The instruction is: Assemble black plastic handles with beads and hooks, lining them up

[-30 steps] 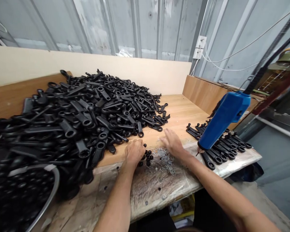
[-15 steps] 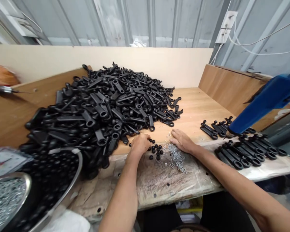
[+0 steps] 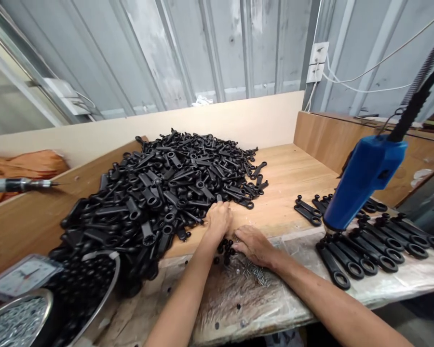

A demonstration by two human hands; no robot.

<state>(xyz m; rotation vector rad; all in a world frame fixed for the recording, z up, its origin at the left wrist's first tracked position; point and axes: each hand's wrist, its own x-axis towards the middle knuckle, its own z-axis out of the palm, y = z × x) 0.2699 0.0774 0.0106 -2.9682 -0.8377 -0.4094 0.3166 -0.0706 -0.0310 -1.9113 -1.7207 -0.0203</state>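
Note:
At the near edge of a heap of black plastic crank arms (image 3: pixel 181 178), my left hand (image 3: pixel 220 219) has its fingers curled on one black crank arm (image 3: pixel 219 197), whose upper end sticks out past them. My right hand (image 3: pixel 253 245) rests low on the bench, back upward, thumb and fingertips apart. Nothing shows clearly between them. Small black ball knobs (image 3: pixel 226 248) lie between the two wrists. Loose silvery screws (image 3: pixel 261 277) are scattered beside and partly under my right hand.
On the right, a blue electric screwdriver (image 3: pixel 363 180) hangs above rows of crank arms with knobs (image 3: pixel 378 246). At left are a basin of black knobs (image 3: pixel 83 289), a bowl of screws (image 3: pixel 20 320), a dial scale (image 3: pixel 27 274) and a grey pen-shaped tool (image 3: pixel 20 184).
My left hand has moved from beside the knobs up to a crank arm at the heap's edge. My right hand has shifted towards the knobs and over the screws. The view has tilted.

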